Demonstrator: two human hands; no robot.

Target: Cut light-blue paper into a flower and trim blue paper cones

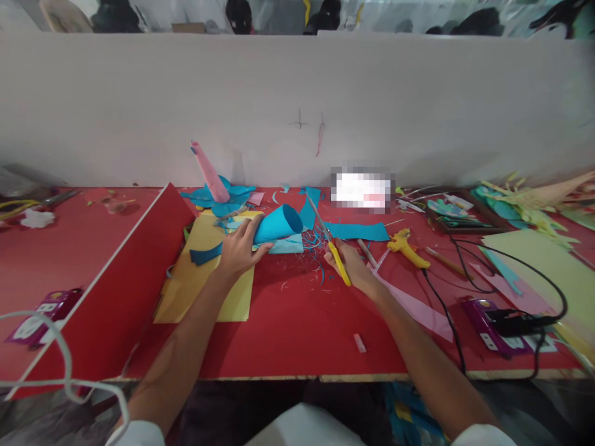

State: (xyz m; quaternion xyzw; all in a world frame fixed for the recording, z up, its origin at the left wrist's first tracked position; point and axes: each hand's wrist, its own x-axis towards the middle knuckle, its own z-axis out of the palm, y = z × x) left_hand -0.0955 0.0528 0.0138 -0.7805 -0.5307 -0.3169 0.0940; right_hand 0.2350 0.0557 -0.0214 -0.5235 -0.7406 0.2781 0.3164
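A rolled tube of blue paper (274, 225) lies tilted on its side under my left hand (242, 246), whose fingers are wrapped over its near end. Its round open end faces right. My right hand (349, 261) grips yellow-handled scissors (338, 263), their blades pointing up and left over a heap of thin paper shavings (318, 244). Beside the blades lie a blue paper piece (310, 209) and a flat blue strip (357, 231). Sheets of yellow paper (237, 303) sit beneath my left wrist, with a dark blue strip (207, 253) on top.
A pink paper cone (210, 173) stands at the back left on blue cut-outs. To the right are a yellow glue gun (409, 249) with a black cable, a purple power box (495, 328) and a pink strip (418, 306). A red divider (121, 291) rises at left.
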